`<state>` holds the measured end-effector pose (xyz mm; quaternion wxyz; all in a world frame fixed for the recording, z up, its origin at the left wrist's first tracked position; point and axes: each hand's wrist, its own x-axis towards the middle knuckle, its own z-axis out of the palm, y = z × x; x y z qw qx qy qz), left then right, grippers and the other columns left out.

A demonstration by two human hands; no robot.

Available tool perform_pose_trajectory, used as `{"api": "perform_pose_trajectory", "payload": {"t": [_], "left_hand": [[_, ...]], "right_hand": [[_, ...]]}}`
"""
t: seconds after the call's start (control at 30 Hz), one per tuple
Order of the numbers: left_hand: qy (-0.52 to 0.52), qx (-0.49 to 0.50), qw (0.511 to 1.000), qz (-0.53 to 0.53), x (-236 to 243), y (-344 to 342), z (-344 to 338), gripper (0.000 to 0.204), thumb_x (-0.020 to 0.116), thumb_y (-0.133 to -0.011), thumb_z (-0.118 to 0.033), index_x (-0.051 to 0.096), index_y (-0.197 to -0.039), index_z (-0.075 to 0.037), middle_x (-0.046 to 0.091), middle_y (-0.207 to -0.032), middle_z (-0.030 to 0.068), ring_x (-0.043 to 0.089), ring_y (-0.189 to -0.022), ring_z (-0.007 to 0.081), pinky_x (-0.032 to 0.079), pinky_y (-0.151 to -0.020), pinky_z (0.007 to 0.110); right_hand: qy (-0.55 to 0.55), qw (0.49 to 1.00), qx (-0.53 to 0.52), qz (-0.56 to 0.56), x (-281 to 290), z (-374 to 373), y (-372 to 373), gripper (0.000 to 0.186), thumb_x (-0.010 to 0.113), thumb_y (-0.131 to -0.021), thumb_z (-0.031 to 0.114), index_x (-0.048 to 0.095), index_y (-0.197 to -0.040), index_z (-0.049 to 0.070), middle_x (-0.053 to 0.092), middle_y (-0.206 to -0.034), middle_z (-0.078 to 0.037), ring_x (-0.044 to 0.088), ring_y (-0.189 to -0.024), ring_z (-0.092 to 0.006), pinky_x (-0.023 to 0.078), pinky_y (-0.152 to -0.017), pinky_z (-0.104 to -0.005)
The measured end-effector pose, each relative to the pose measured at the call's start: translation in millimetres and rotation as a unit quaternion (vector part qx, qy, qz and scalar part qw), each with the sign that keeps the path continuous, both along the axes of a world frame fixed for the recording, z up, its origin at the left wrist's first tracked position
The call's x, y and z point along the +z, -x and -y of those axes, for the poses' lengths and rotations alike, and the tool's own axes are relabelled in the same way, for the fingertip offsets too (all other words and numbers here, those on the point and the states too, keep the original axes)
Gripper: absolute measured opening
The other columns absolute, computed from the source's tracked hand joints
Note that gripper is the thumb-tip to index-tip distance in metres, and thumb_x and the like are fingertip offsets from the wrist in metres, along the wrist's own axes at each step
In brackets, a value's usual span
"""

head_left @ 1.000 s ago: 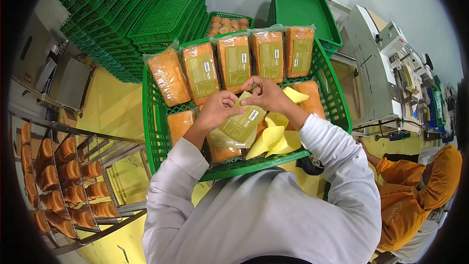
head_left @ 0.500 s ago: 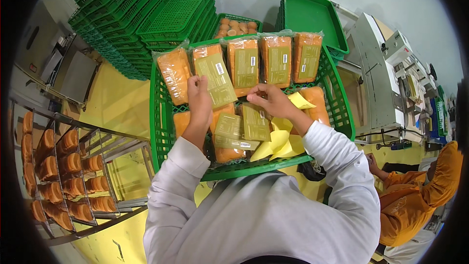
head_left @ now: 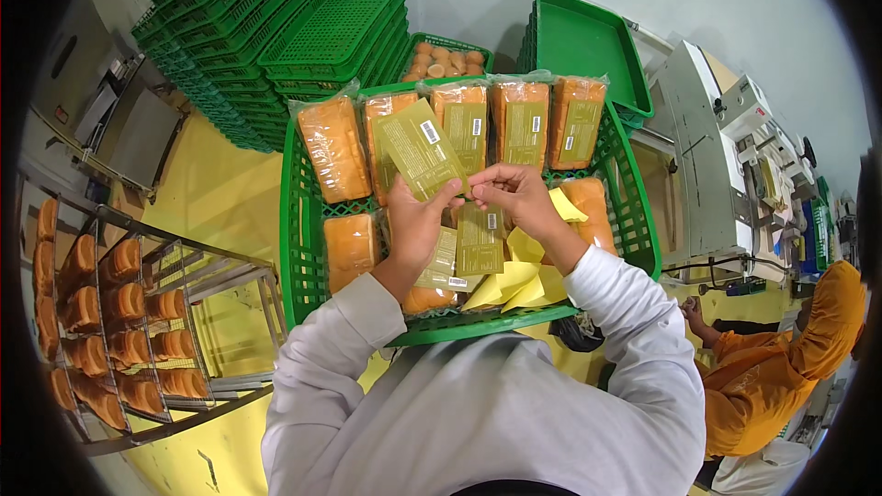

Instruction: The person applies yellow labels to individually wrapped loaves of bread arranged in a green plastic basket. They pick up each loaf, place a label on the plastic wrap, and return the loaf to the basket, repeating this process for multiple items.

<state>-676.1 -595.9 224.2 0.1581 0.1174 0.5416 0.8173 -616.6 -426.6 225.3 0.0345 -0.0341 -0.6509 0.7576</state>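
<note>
My left hand (head_left: 413, 230) is closed on an olive-green printed label (head_left: 421, 149), gripping its lower part above a green crate (head_left: 299, 262). The fingertips of my right hand (head_left: 516, 197) pinch together at the label's lower right corner. Along the crate's far side stands a row of bagged bread loaves (head_left: 331, 152); three at the right carry a similar olive label (head_left: 526, 133). Nearer to me lie more loaves (head_left: 349, 248), partly hidden by my arms. On them rest loose olive labels (head_left: 480, 243) and several curled yellow paper pieces (head_left: 524, 280), beside my right wrist.
Tall stacks of green crates (head_left: 211, 28) stand behind at left, beside a crate of round buns (head_left: 446, 60). A wire rack of bread (head_left: 129, 312) is at left. White machines (head_left: 698, 142) line the right; a person in orange (head_left: 781, 367) is at lower right.
My left hand has brought the label right and turned it slightly, away from the second loaf. My right hand's fingertips now meet its corner, where before they were apart from it.
</note>
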Motion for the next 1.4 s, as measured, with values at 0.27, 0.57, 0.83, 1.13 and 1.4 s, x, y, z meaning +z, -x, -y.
{"api": "perform_pose_trajectory", "payload": {"t": [0.27, 0.57, 0.83, 1.13, 1.4], "left_hand": [[0.016, 0.018, 0.999, -0.045, -6, -3, -3, 0.027, 0.067, -0.088, 0.004, 0.052, -0.111, 0.003, 0.068, -0.102, 0.0127, 0.068, -0.088, 0.0165, 0.061, -0.073, 0.028], [0.031, 0.042, 0.995, -0.084, 4, -12, -5, 0.025, 0.064, -0.090, 0.006, 0.051, -0.111, 0.005, 0.067, -0.103, 0.0133, 0.068, -0.089, 0.0169, 0.062, -0.075, 0.030], [0.144, 0.072, 0.972, -0.171, -10, -17, -6, 0.025, 0.068, -0.089, 0.002, 0.054, -0.109, 0.004, 0.069, -0.100, 0.0129, 0.067, -0.086, 0.0142, 0.057, -0.073, 0.029], [0.054, 0.072, 0.990, -0.109, 6, -11, -5, 0.035, 0.068, -0.088, 0.003, 0.045, -0.114, 0.001, 0.067, -0.101, 0.0129, 0.067, -0.087, 0.0142, 0.057, -0.072, 0.029], [0.023, 0.045, 0.995, -0.088, 10, -14, -5, 0.052, 0.067, -0.085, 0.009, 0.037, -0.127, -0.001, 0.056, -0.118, 0.0160, 0.063, -0.106, 0.0214, 0.059, -0.082, 0.030]], "right_hand": [[-0.079, 0.996, -0.027, 0.005, -11, 8, 3, 0.013, 0.070, -0.090, 0.008, 0.070, -0.097, -0.003, 0.072, -0.085, -0.007, 0.065, -0.071, -0.0089, 0.053, -0.066, -0.0231], [-0.085, 0.996, -0.022, 0.010, -9, 2, 3, 0.009, 0.069, -0.088, 0.005, 0.068, -0.091, -0.003, 0.071, -0.082, -0.005, 0.063, -0.069, -0.0069, 0.051, -0.063, -0.0215], [-0.158, 0.985, -0.070, 0.019, -13, 8, 2, 0.005, 0.069, -0.083, 0.001, 0.065, -0.084, -0.001, 0.064, -0.077, 0.002, 0.059, -0.068, -0.0030, 0.045, -0.060, -0.0190], [-0.052, 0.997, -0.038, 0.032, 4, 7, -2, 0.014, 0.069, -0.085, 0.008, 0.068, -0.092, -0.004, 0.069, -0.078, -0.004, 0.061, -0.067, -0.0061, 0.049, -0.061, -0.0222], [-0.041, 0.998, -0.042, 0.019, -12, 4, 1, 0.014, 0.070, -0.086, 0.009, 0.068, -0.091, -0.005, 0.070, -0.080, -0.005, 0.060, -0.065, -0.0058, 0.048, -0.059, -0.0210]]}}
